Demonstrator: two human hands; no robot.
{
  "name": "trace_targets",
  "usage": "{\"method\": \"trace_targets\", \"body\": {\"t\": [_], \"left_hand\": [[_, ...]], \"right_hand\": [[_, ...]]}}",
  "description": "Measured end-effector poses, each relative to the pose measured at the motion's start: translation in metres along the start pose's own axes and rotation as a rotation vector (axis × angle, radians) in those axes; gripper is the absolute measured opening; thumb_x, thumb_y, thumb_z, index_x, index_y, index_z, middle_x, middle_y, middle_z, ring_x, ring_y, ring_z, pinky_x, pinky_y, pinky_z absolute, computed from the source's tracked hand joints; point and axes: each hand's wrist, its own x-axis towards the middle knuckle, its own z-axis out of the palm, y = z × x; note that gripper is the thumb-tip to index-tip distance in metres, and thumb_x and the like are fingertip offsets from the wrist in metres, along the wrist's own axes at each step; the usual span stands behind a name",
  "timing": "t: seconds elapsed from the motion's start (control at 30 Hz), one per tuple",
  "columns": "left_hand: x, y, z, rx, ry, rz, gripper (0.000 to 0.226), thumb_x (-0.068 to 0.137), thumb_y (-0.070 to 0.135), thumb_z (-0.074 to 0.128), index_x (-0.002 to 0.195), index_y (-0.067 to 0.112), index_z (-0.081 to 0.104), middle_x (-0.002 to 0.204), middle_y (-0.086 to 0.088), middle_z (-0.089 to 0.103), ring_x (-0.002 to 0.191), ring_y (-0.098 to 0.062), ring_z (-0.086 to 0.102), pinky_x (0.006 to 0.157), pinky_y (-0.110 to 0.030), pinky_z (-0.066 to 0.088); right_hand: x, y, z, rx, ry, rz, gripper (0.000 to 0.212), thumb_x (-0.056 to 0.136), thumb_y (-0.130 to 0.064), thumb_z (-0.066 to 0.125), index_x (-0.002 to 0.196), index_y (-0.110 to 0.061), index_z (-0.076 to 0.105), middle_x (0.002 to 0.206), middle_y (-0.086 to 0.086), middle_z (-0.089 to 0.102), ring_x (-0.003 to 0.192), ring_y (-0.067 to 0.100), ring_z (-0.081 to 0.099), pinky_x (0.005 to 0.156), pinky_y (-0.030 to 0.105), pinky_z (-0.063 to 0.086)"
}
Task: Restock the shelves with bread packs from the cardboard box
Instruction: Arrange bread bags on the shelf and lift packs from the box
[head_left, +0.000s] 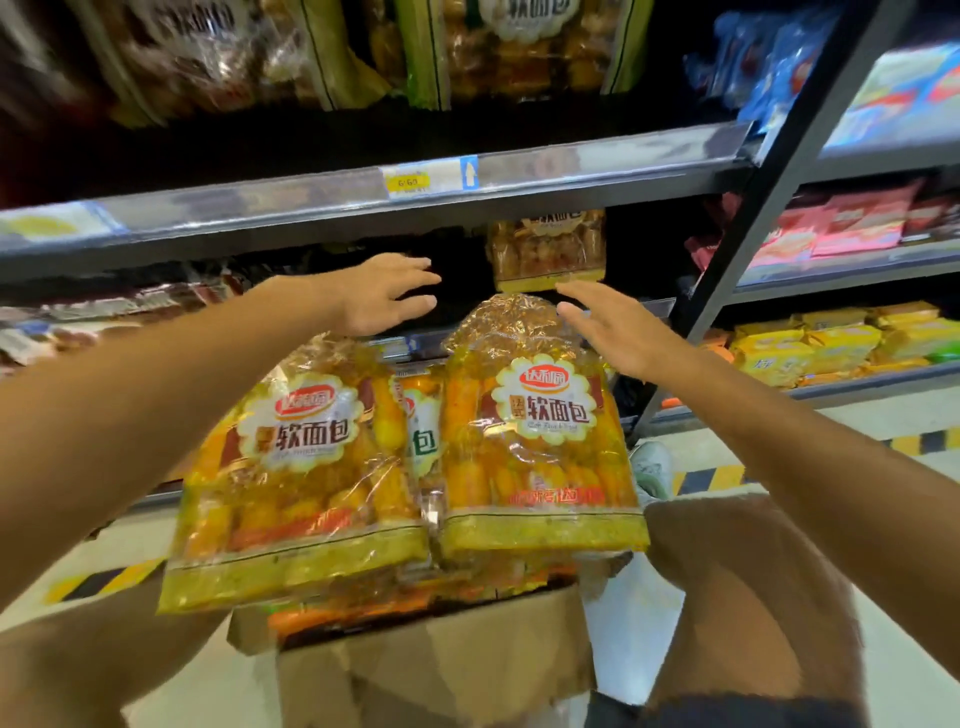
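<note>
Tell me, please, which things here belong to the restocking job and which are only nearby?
Job: cardboard box; bread packs standing in it; bread pack already on the middle shelf; left hand and right hand, both open.

Nearby: yellow snack packs; red packets; blue packets; white shoe.

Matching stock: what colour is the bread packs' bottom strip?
Yellow, on the bread packs; head view.

You have only one view, from the camera on your head. It looks forward and a little down, very near the shelves. Just beyond the fingertips of your left hand (382, 296) and right hand (610, 330) is the grey shelf edge (519, 179). Below your fingers, close to the lens, are the bread packs (540, 441) and the cardboard box (441, 670).
</note>
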Motion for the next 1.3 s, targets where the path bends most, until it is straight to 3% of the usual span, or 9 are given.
{"method": "trace_targets", "body": {"t": [0.33, 0.57, 0.67, 0.8, 0.87, 0.97, 1.07, 1.2, 1.3], "left_hand": [[-0.134, -0.018, 0.017, 0.028, 0.196, -0.055, 0.081, 0.093, 0.067, 0.040, 0.158, 0.023, 0.022, 0.166, -0.004, 0.016, 0.153, -0.027, 0.008, 0.123, -0.043, 0.006], [-0.189, -0.041, 0.064, -0.450, 0.248, -0.392, 0.115, 0.075, 0.064, 0.075, 0.158, 0.017, 0.011, 0.158, -0.010, 0.033, 0.145, -0.034, 0.030, 0.118, -0.050, 0.026], [-0.201, -0.037, 0.077, -0.851, 0.199, -0.446, 0.111, 0.074, 0.051, 0.082, 0.155, 0.021, 0.012, 0.135, -0.001, 0.056, 0.122, -0.026, 0.058, 0.098, -0.041, 0.050], [-0.203, -0.029, 0.082, -0.971, 0.299, -0.429, 0.087, 0.084, 0.033, 0.078, 0.151, 0.027, 0.023, 0.114, 0.018, 0.057, 0.099, -0.003, 0.061, 0.074, -0.021, 0.050], [-0.204, -0.026, 0.079, -1.060, 0.313, -0.419, 0.089, 0.082, 0.035, 0.078, 0.153, 0.032, 0.024, 0.119, 0.018, 0.056, 0.097, 0.001, 0.059, 0.072, -0.021, 0.053], [-0.206, -0.026, 0.077, -1.179, 0.301, -0.429, 0.097, 0.079, 0.038, 0.081, 0.155, 0.039, 0.020, 0.134, 0.010, 0.052, 0.111, -0.017, 0.063, 0.082, -0.036, 0.059], [-0.209, -0.028, 0.075, -1.154, 0.288, -0.460, 0.107, 0.074, 0.043, 0.084, 0.155, 0.045, 0.015, 0.146, 0.009, 0.045, 0.123, -0.023, 0.058, 0.099, -0.048, 0.052], [-0.207, -0.021, 0.073, -1.179, 0.297, -0.446, 0.099, 0.086, 0.024, 0.078, 0.157, 0.040, 0.011, 0.127, 0.015, 0.041, 0.090, 0.003, 0.057, 0.071, -0.026, 0.053], [-0.206, -0.019, 0.069, -1.178, 0.282, -0.445, 0.096, 0.089, 0.016, 0.074, 0.157, 0.040, 0.012, 0.127, 0.017, 0.040, 0.088, 0.003, 0.055, 0.070, -0.025, 0.052]], "right_hand": [[-0.072, -0.045, 0.005, 0.148, -0.082, 0.084, 0.064, 0.093, -0.063, 0.054, 0.148, -0.035, 0.038, 0.139, -0.011, 0.054, 0.122, 0.010, 0.056, 0.103, 0.040, 0.050], [-0.096, -0.051, 0.018, 0.231, -0.219, 0.413, 0.115, 0.085, -0.066, 0.061, 0.159, -0.020, -0.015, 0.164, 0.005, 0.024, 0.144, 0.030, 0.038, 0.112, 0.045, 0.039], [-0.098, -0.058, 0.018, 0.171, -0.186, 0.423, 0.122, 0.076, -0.074, 0.064, 0.160, -0.019, -0.007, 0.161, 0.005, 0.032, 0.138, 0.030, 0.045, 0.108, 0.043, 0.043], [-0.095, -0.064, 0.020, 0.151, -0.017, 0.391, 0.139, 0.052, -0.087, 0.072, 0.156, -0.013, 0.016, 0.151, 0.004, 0.045, 0.131, 0.029, 0.052, 0.103, 0.048, 0.049], [-0.092, -0.067, 0.023, 0.089, 0.039, 0.372, 0.130, 0.047, -0.093, 0.069, 0.144, -0.011, 0.042, 0.138, 0.003, 0.058, 0.117, 0.024, 0.061, 0.093, 0.046, 0.055], [-0.095, -0.075, 0.023, 0.142, 0.105, 0.249, 0.077, 0.060, -0.081, 0.073, 0.103, -0.017, 0.072, 0.094, 0.002, 0.076, 0.081, 0.015, 0.072, 0.075, 0.044, 0.061], [-0.100, -0.077, 0.021, 0.298, 0.098, 0.243, 0.056, 0.070, -0.065, 0.078, 0.111, -0.027, 0.070, 0.099, -0.009, 0.075, 0.087, 0.008, 0.071, 0.078, 0.034, 0.060], [-0.100, -0.075, 0.024, 0.509, 0.020, 0.258, 0.072, 0.075, -0.067, 0.075, 0.136, -0.037, 0.051, 0.119, -0.013, 0.069, 0.102, 0.011, 0.070, 0.087, 0.039, 0.059], [-0.097, -0.076, 0.018, 0.583, -0.072, 0.272, 0.076, 0.078, -0.068, 0.071, 0.143, -0.041, 0.042, 0.124, -0.015, 0.067, 0.109, 0.012, 0.068, 0.095, 0.042, 0.056]]}}
